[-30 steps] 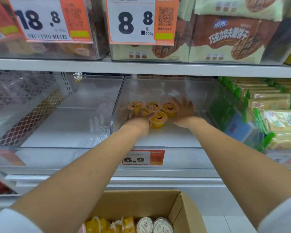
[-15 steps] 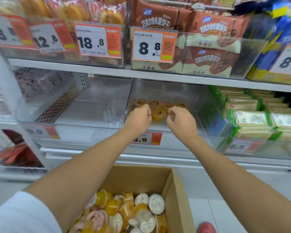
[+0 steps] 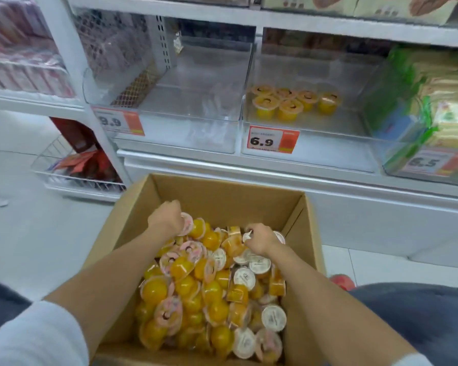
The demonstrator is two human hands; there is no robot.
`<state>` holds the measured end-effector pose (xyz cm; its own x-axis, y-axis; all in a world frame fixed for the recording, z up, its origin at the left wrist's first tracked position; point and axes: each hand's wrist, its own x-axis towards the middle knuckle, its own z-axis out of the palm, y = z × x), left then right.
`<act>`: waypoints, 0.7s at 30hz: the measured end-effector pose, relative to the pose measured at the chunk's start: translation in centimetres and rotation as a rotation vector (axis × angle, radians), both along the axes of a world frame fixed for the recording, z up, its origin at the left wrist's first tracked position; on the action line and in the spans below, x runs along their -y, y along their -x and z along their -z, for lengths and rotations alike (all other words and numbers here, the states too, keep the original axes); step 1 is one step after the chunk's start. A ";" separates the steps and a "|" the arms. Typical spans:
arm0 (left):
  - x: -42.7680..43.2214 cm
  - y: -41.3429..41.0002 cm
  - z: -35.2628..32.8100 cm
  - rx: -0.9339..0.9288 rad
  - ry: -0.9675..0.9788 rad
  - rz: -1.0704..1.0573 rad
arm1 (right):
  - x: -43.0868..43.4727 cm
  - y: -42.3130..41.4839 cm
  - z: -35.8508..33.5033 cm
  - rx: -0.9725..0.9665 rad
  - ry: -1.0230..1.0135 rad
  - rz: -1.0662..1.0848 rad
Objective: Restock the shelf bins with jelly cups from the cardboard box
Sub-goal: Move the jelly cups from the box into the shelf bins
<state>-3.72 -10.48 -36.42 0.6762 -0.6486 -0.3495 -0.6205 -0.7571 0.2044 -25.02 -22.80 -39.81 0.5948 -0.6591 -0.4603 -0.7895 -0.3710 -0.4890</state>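
Both hands down in the cardboard box (image 3: 222,199) among the jelly cups (image 3: 209,289).

Left hand (image 3: 167,220) curled shut on a pink-lidded cup at the heap's far end; right hand (image 3: 259,239) pinching a white lid — firmness of grip unclear. Six cups (image 3: 291,101) stand upright at the back of the clear bin (image 3: 328,151) tagged 6.9 — neighbouring bin (image 3: 185,138) bare.

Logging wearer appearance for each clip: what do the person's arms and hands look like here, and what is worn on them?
Both hands, left hand and right hand, are bare: no gloves, rings, watch or bands show. The forearms are uncovered too. Light grey-white sleeves are pushed up near the elbows, one at each bottom corner of the head view.
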 end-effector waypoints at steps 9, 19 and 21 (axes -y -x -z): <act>1.1 -5.3 9.0 -0.207 -0.130 0.001 | -2.7 -7.5 9.1 -0.087 -0.382 -0.200; 0.7 -4.0 9.3 -0.082 0.157 0.012 | -5.1 -6.6 13.2 0.060 -0.402 -0.017; 0.6 -3.8 8.7 -0.089 0.170 -0.012 | -4.1 -6.3 12.4 0.133 -0.390 0.127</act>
<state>0.07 -11.10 -45.07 0.6554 -0.6956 -0.2943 -0.5858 -0.7141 0.3833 -18.74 -18.66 -52.16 0.5910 -0.5230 -0.6142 -0.7376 -0.0420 -0.6739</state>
